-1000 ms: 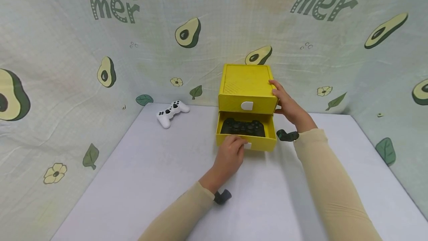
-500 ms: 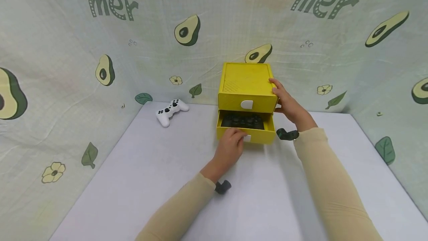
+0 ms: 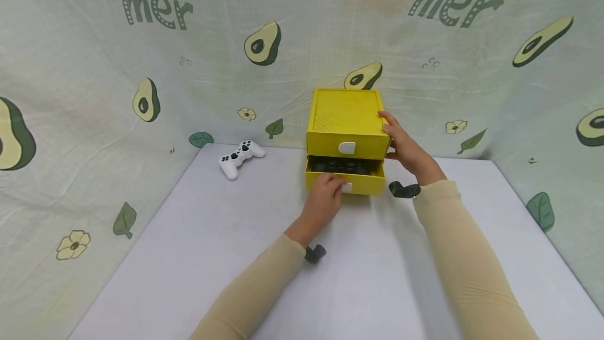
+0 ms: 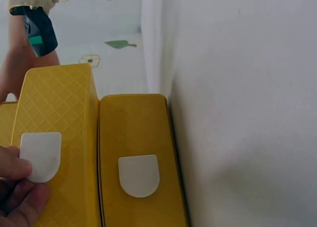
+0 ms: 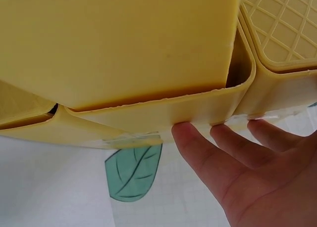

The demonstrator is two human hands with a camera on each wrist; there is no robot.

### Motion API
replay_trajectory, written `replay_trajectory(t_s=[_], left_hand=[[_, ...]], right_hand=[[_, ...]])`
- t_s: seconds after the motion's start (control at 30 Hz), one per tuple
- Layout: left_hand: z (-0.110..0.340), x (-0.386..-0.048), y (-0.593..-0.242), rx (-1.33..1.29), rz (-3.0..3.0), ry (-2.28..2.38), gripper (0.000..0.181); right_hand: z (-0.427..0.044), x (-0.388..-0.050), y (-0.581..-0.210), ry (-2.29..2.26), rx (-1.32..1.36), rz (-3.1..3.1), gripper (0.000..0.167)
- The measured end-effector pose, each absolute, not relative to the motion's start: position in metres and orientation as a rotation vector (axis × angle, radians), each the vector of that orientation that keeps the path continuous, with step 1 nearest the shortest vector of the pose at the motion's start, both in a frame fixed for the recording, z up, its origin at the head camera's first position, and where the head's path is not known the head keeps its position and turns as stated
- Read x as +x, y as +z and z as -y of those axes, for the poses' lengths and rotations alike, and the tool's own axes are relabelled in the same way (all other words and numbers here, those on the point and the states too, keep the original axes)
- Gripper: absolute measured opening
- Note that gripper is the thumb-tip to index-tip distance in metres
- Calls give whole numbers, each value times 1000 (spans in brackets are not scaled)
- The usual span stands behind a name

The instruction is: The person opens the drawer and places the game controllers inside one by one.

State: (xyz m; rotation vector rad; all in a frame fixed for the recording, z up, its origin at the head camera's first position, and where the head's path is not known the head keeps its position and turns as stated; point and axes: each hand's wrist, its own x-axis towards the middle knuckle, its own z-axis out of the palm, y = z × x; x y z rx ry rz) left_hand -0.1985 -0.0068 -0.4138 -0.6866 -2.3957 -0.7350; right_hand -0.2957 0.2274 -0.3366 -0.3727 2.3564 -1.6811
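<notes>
A yellow drawer cabinet point(image 3: 346, 112) stands at the back of the table, its drawer point(image 3: 365, 184) below the top one partly out. A black game controller point(image 3: 342, 165) lies inside, mostly hidden by the drawer front and the cabinet. My left hand point(image 3: 322, 204) pinches this drawer's white tab point(image 4: 42, 155) at its edge between thumb and fingers. In the left wrist view a closed drawer point(image 4: 136, 128) with its own white tab lies beside it. My right hand point(image 3: 409, 152) rests against the cabinet's right side, its extended fingers point(image 5: 198, 148) touching the wall.
A white game controller point(image 3: 241, 157) lies on the white table point(image 3: 226, 214) at the back left. Behind and beside the table hangs a pale cloth point(image 3: 302, 30) printed with avocados and leaves.
The drawer has slid further into the cabinet, covering more of the black controller. My left hand has moved forward with its tab; my right hand has stayed at the cabinet's side.
</notes>
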Motion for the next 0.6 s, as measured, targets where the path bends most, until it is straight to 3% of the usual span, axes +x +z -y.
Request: replay_trajectory(t_s=[0.6], left_hand=[[6, -226, -418, -694, 2366, -773, 15]], right_hand=[[-228, -299, -339, -1699, -362, -2345, 55]])
